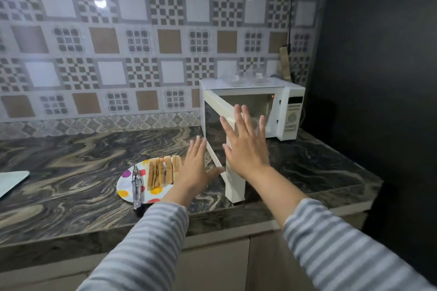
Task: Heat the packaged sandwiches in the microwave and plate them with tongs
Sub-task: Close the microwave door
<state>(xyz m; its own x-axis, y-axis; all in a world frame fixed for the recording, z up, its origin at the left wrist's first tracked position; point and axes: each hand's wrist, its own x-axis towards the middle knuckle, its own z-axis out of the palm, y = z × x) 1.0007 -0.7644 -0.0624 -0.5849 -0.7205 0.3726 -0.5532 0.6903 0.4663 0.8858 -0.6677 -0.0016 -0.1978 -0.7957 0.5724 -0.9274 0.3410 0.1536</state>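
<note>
This was a home kitchen. A dark, swirled marble-patterned stone countertop (71, 160) ran along a wall of patterned grey, white and brown square tiles (142, 42). A white countertop microwave oven (290, 111) stood at the far right with its door open. Pale flat cabinet doors (212, 264) sat below the counter. A white paper plate with coloured dots (125, 184) held toasted sandwich halves (163, 170).

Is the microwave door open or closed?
Open. The microwave door swings out over the counter, and you can see inside.
</note>
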